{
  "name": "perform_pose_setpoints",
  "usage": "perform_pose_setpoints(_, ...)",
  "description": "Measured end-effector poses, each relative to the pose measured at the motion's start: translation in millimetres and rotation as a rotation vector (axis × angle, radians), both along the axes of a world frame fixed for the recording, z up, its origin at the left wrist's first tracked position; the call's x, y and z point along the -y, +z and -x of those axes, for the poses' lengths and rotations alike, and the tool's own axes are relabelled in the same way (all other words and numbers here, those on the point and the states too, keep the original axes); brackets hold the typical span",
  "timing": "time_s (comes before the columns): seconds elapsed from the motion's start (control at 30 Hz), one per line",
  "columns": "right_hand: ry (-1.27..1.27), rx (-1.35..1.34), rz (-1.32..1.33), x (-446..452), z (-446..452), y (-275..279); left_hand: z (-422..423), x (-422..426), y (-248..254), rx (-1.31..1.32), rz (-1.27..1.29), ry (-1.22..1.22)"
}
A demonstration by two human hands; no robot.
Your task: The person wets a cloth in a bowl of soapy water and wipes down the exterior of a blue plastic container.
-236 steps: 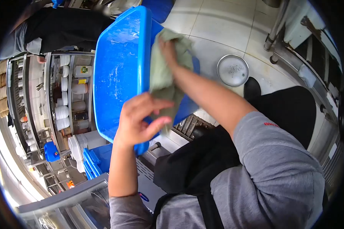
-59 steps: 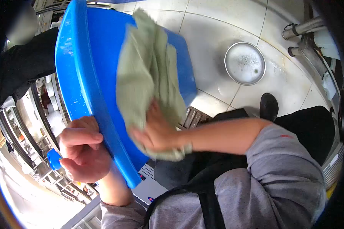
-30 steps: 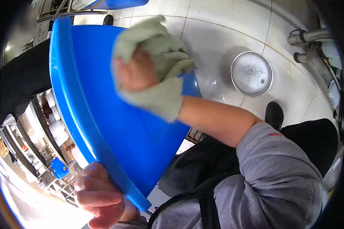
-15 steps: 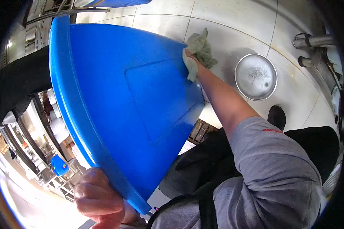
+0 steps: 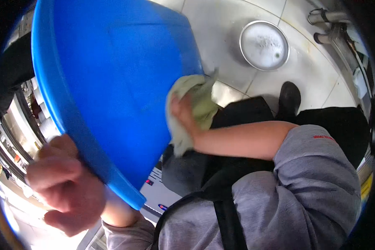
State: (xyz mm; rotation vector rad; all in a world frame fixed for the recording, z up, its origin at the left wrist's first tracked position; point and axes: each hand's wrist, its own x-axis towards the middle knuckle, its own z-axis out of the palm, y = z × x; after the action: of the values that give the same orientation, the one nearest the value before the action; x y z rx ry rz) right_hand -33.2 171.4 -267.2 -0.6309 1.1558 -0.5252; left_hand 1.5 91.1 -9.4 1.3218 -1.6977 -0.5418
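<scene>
A large blue plastic bin [image 5: 121, 87] fills the left and middle of the head view, tilted, its thick rim toward the left. My left hand [image 5: 68, 183], blurred, has its fingers curled at the lower part of that rim; the contact is partly hidden. My right hand [image 5: 184, 111] presses a pale green cloth [image 5: 202, 104] against the bin's lower right side, near my knees. The cloth is bunched, with a loose end hanging below the hand.
A round metal basin [image 5: 264, 46] with sudsy water stands on the tiled floor [image 5: 225, 29]. Metal pipe legs [image 5: 327, 17] are at the upper right. My dark shoe [image 5: 289, 98] is below the basin. A dark-clothed limb [image 5: 12, 62] and shelving lie beyond the rim.
My right hand has swept the cloth along the bin from its far end toward my body. In view, the bin, basin and left hand have shifted, the bin and hand leftward.
</scene>
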Motion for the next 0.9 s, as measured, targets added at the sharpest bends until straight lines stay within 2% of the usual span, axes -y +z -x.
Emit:
perform_pose_setpoints(0.07,0.167,0.006,0.392,-23.3,23.0,72.9,-1.5,-4.4,8.1,-0.062,-0.094,0.06)
perform_pose_setpoints(0.1,0.023,0.044,0.538,-25.9,29.7,105.4,-3.1,-0.1,11.0,-0.1,-0.148,-0.048)
perform_pose_setpoints(0.13,-0.122,0.08,0.687,-23.8,37.6,127.9,-5.5,-1.6,10.5,-0.117,-0.149,-0.047)
perform_pose_setpoints(0.17,-0.061,0.205,0.789,-19.9,47.6,140.4,-7.5,-3.0,12.8,-0.119,-0.159,-0.001)
perform_pose_setpoints(0.23,0.059,0.384,0.995,-24.2,50.8,149.7,-20.3,-8.7,23.1,-0.128,-0.174,0.047)
perform_pose_setpoints(0.3,-0.018,0.34,1.084,-19.1,42.8,133.9,-37.2,-10.6,34.7,-0.29,-0.215,-0.051)
perform_pose_setpoints(0.33,-0.02,0.353,1.13,-10.7,41.4,119.7,-39.4,-9.3,34.0,-0.29,-0.217,-0.048)
perform_pose_setpoints(0.4,-0.008,0.242,1.047,0.5,42.2,95.8,-38.8,-7.6,34.9,-0.304,-0.357,-0.195)
perform_pose_setpoints(0.47,-0.069,0.051,0.947,-1.7,27.9,52.1,-34.8,-0.9,41.4,-0.23,-0.389,-0.252)
perform_pose_setpoints(0.5,-0.068,0.068,0.797,-4.6,26.1,27.9,-32.6,0.0,42.9,-0.162,-0.421,-0.313)
perform_pose_setpoints(0.53,-0.175,-0.004,0.708,-5.4,14.7,-2.7,-31.9,0.3,42.5,-0.156,-0.421,-0.31)
perform_pose_setpoints(0.57,-0.23,-0.034,0.425,-2.9,7.6,-23.7,-31.5,0.1,40.6,-0.166,-0.402,-0.315)
perform_pose_setpoints(0.6,-0.024,-0.016,0.158,5.3,14.9,-48.7,-30.3,-0.1,38.4,-0.176,-0.386,-0.318)
perform_pose_setpoints(0.63,-0.06,0.125,-0.083,3.4,7.8,-92.6,-22.6,2.8,35.8,-0.13,-0.39,-0.295)
perform_pose_setpoints(0.67,-0.157,0.066,0.036,13.5,11.8,-102.2,-19.2,4.3,34.0,-0.127,-0.398,-0.289)
perform_pose_setpoints(0.7,-0.153,0.07,0.027,20.0,14.2,-93.1,-16.7,5.0,32.4,-0.115,-0.378,-0.287)
perform_pose_setpoints(0.83,-0.17,0.523,-0.518,63.6,32.4,-22.1,-19.1,2.7,32.4,-0.147,-0.337,-0.272)
perform_pose_setpoints(0.87,-0.167,0.52,-0.513,58.8,27.7,-15.6,-17.4,3.0,31.3,-0.149,-0.331,-0.271)
perform_pose_setpoints(0.9,-0.169,0.338,-0.35,47.1,20.2,-4.2,-13.5,2.5,30.4,-0.153,-0.351,-0.251)
